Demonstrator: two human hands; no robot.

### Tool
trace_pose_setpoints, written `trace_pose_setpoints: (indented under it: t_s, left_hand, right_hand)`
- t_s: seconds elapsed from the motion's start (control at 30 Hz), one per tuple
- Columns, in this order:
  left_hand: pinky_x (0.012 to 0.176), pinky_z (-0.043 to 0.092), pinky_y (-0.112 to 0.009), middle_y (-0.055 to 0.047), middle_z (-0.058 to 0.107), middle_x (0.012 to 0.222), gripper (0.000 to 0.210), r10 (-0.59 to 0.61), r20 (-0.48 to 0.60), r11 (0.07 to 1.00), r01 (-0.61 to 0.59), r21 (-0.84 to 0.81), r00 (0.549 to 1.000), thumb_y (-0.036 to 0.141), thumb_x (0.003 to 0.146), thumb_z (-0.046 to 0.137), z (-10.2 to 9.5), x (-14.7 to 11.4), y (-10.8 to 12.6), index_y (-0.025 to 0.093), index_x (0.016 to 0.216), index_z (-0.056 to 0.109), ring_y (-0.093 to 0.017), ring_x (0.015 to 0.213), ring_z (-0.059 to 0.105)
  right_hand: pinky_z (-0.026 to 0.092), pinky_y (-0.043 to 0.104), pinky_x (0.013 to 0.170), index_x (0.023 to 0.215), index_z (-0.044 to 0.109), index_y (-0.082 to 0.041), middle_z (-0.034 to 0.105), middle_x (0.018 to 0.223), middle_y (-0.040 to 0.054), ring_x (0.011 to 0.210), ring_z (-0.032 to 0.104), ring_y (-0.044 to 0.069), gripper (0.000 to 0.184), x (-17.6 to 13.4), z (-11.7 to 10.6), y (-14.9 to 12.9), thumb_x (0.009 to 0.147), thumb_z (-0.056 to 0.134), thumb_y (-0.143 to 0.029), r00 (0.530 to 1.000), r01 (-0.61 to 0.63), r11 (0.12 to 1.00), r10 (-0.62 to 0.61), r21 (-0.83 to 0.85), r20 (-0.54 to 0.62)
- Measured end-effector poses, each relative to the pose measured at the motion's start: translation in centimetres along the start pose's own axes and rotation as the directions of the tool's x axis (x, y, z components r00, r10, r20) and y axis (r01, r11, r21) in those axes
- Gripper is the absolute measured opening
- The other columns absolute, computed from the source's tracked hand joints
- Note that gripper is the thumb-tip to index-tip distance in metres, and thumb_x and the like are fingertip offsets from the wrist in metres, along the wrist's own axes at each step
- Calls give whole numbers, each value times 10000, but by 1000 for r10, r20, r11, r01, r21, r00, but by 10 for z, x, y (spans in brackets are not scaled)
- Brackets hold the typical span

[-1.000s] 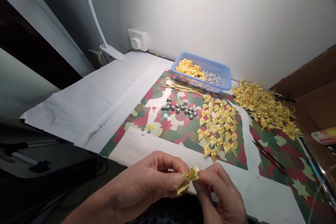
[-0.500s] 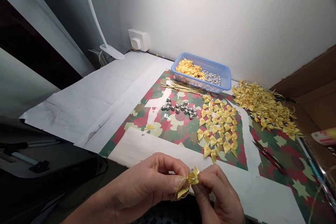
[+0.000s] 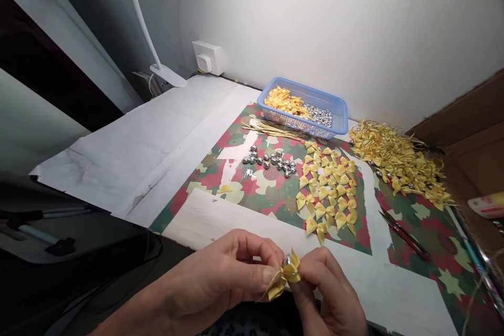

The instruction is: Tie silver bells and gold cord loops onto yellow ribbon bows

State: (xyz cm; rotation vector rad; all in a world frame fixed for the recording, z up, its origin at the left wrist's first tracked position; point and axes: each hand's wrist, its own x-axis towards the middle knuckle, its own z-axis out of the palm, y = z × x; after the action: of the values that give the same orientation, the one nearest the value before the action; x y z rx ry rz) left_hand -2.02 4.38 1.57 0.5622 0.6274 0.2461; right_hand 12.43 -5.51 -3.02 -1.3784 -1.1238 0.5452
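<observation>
- Left hand (image 3: pixel 234 268) and right hand (image 3: pixel 331 284): both pinched on yellow ribbon bow (image 3: pixel 292 275), at near edge of counter (image 3: pixel 118 155).
- Silver bell (image 3: pixel 287 260), against bow: loosened pinch could let it slip.

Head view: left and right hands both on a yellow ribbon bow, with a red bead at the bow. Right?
Not quite: the bead is silver, not red, as the head view shows. The rest stands: the left hand and the right hand are both on the yellow ribbon bow, with that bead at it.
</observation>
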Motion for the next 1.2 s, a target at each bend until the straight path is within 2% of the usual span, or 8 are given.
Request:
trace_pose_setpoints:
  t_s: [0.3,0.5,0.6,0.83,1.2]
  left_hand:
    - [619,380,-180,4,565,746,176,-38,-15,997,37,-64,999,264,741,887,2,4,-2,129,726,774,-97,647,447]
    - [594,391,-169,-2,607,717,201,-52,-38,990,46,-131,998,263,709,917,6,4,-1,122,698,775,-85,617,455]
    - [591,396,-166,-3,609,695,210,-63,-44,989,56,-136,997,268,711,918,6,3,-2,117,701,772,-84,614,462]
    - [603,409,-170,-6,606,705,212,-45,-48,992,39,-120,998,258,736,899,4,4,-2,103,708,757,-86,628,473]
    - [606,426,-162,-9,624,704,220,-54,-65,990,45,-132,996,253,714,916,5,4,-1,92,720,765,-82,636,494]
  right_hand:
    - [380,255,568,843,666,-250,476,737,-20,653,490,137,133,-1,1,6,972,637,-268,1000,-20,993,19,113,4]
    - [415,257,566,849,717,-238,510,752,-3,670,524,144,121,-1,1,4,952,659,-265,999,-31,994,33,101,-18]
    - [413,257,562,858,724,-242,511,752,-2,671,520,143,121,-2,0,4,953,656,-271,999,-35,994,37,100,-19]
    - [383,261,555,876,720,-249,475,744,-6,648,485,141,173,1,-4,5,982,586,-220,998,48,999,-48,24,34]
    - [354,258,552,828,615,-241,436,746,-17,637,437,135,158,2,-6,4,978,583,-202,998,41,998,-43,44,39]
